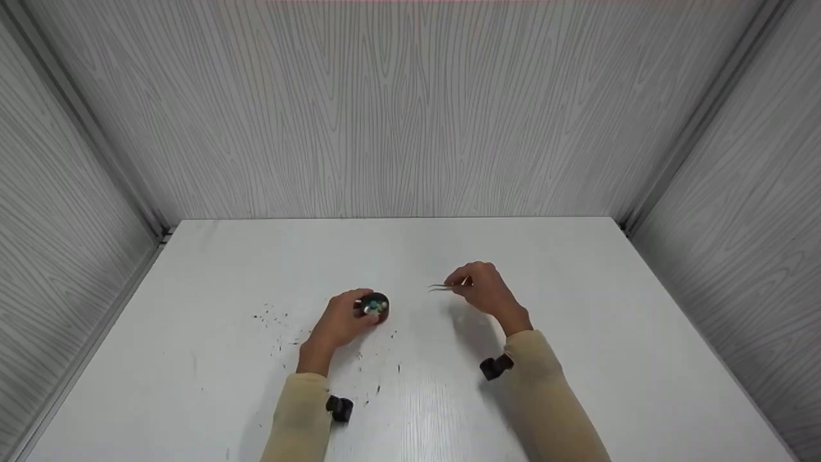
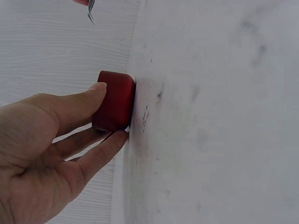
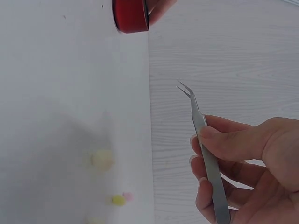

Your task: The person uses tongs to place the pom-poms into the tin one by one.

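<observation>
My left hand grips a small red round container between thumb and fingers, its base at the white tabletop in the left wrist view. From the head view its open top shows several small blue, green and pale pieces inside; their kind is too small to tell. To the right, my right hand pinches steel tweezers with bent, fine tips. Those tips stand slightly apart with nothing between them, pointing left above the table, a short way from the container.
Dark specks and flecks are scattered on the white table around the left hand. Blurred yellow and pink spots show low in the right wrist view. Wood-grain panels enclose the back and sides.
</observation>
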Motion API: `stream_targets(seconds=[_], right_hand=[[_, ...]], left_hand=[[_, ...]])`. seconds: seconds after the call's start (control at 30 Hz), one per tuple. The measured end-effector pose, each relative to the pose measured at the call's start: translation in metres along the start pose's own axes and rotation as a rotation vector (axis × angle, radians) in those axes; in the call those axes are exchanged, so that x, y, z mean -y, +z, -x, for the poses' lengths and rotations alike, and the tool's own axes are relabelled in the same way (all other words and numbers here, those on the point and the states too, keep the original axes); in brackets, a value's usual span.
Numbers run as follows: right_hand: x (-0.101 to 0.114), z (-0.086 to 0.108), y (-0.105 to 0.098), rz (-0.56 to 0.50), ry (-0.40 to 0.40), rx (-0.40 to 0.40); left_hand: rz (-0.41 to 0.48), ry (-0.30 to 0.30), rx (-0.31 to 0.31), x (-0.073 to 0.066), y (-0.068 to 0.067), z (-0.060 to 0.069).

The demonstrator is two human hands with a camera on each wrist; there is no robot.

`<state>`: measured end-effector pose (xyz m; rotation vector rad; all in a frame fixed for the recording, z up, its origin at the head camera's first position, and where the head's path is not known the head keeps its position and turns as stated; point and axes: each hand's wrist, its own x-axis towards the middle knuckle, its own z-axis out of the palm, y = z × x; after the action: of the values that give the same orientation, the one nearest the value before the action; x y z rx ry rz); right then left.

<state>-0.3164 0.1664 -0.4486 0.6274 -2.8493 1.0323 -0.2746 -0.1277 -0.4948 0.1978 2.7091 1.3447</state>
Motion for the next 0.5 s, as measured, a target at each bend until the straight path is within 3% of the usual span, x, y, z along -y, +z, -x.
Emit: stream_targets(seconds=[0.5], right_hand=[[-0.026, 0.012, -0.02, 0.028, 0.05, -0.01]], left_hand=[[0.014, -0.007, -0.005, -0.002, 0.0, 0.001]])
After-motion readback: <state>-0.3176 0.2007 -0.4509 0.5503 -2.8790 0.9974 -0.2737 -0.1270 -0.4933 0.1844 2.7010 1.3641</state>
